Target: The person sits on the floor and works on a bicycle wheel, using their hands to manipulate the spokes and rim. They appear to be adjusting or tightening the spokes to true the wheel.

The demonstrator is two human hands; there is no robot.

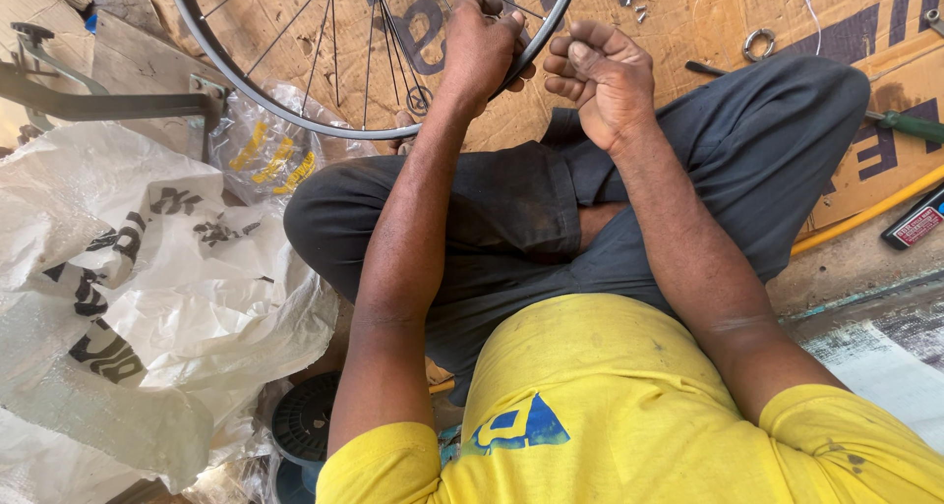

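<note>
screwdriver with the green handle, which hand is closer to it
Right. The right hand is curled just off the wheel rim, on the side of the screwdriver; the left hand grips the rim, farther away.

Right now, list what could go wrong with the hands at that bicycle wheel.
1. The left hand grips the wheel rim right among the thin spokes; if the wheel turns, its fingers could get pinched.
2. Small metal parts and a ring lie loose on the cardboard; they could easily scatter or get lost.
</note>
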